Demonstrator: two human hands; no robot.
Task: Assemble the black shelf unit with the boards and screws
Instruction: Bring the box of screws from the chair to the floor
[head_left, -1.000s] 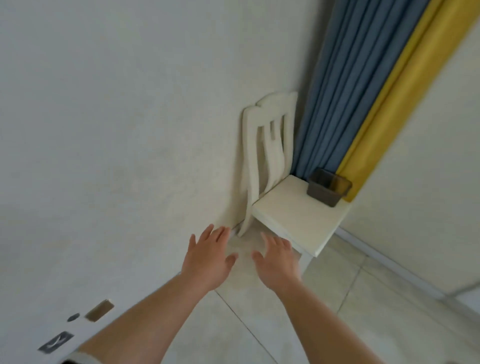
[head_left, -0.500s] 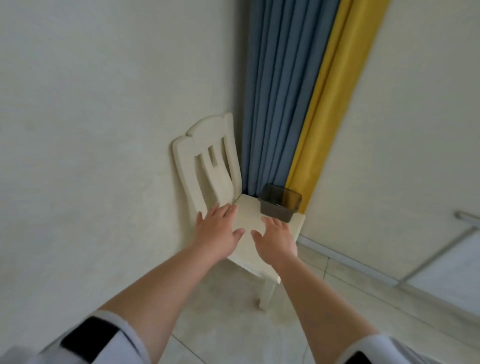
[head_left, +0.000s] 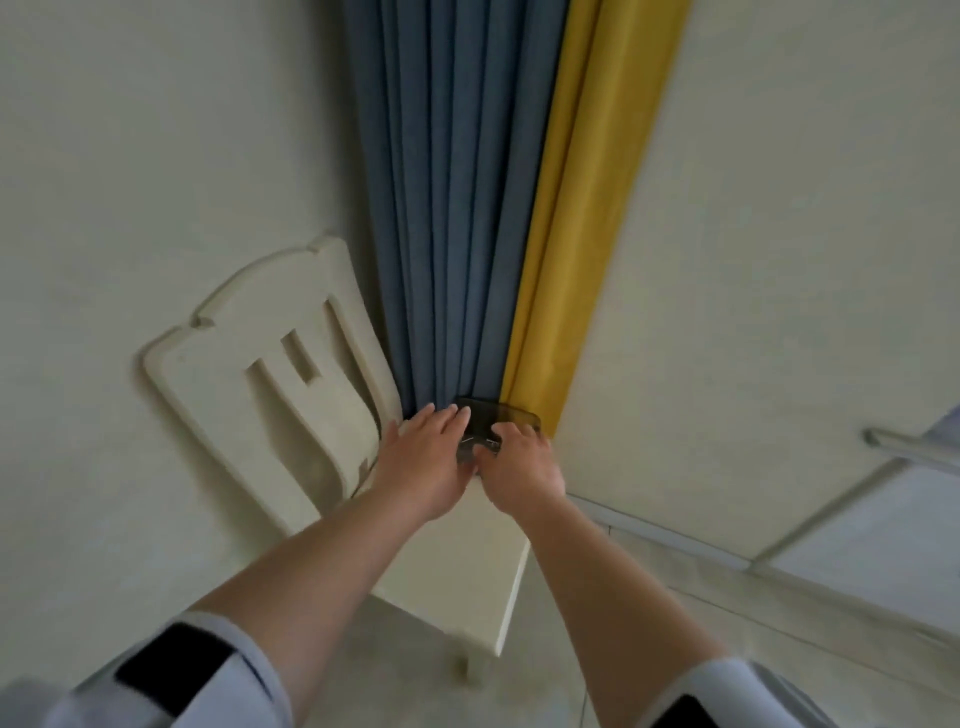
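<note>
Both your arms reach up toward the centre of the frame, hands side by side over the far end of the cream chair (head_left: 447, 582) seat. Your left hand (head_left: 428, 462) lies palm down with fingers extended and together; the fingertips rest on the left edge of the dark translucent box (head_left: 498, 421) and it grips nothing. Your right hand (head_left: 522, 467) is at the box's near right side, fingers bent over its rim; whether they actually clasp the rim cannot be told, as motion blur softens the contact.

The box sits at the back of the chair seat, centre frame, touching the foot of the blue curtain (head_left: 452, 208) and the yellow curtain (head_left: 587, 234) just right of it. Its contents are not legible.

The chair back leans against the cream wall (head_left: 156, 156) at centre left. Tiled floor (head_left: 389, 654) shows below the seat, lower centre. White sleeves with black bands (head_left: 171, 670) sit at both lower corners. No boards or shelf parts are in frame.
</note>
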